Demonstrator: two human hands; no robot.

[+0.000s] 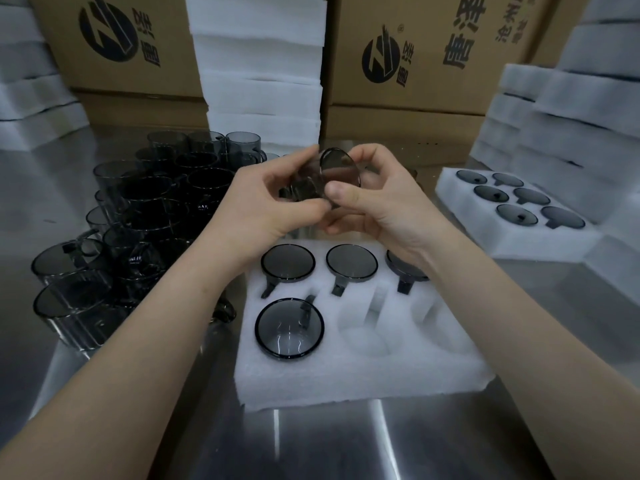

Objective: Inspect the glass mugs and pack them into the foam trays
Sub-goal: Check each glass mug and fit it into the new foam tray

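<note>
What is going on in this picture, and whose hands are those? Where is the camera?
There is no machine here. The picture comes from a camera worn on a person's head, looking down, so you see that person's own arms. The left hand and the right hand together hold one dark glass mug, turned on its side, as if to check it. Below, on the shiny metal table, lies a white foam tray with six pockets: four hold mugs, two in the front row are empty. To the left stands a crowd of loose mugs. To the right is another foam tray with all six pockets filled. Behind are cardboard boxes and a stack of foam.
</note>
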